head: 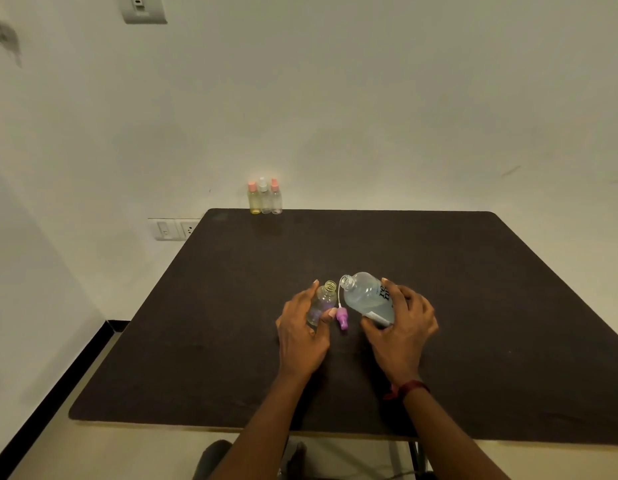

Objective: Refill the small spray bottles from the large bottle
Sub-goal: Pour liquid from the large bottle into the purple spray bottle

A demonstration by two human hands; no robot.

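A small clear spray bottle [323, 301] with its top off stands on the dark table [474, 306]; my left hand [302, 332] holds it between thumb and fingers. My right hand [401, 332] grips the large clear bottle [366, 296], uncapped and tilted left, its open mouth close beside the small bottle's neck. Clear liquid lies in the large bottle's lower part. The purple spray head [342, 318] with its white tube lies on the table between the two bottles.
Three small spray bottles [265, 197], two with pink caps and one with a white cap, stand in a row at the table's far edge against the wall. A wall socket [174, 229] sits left of the table.
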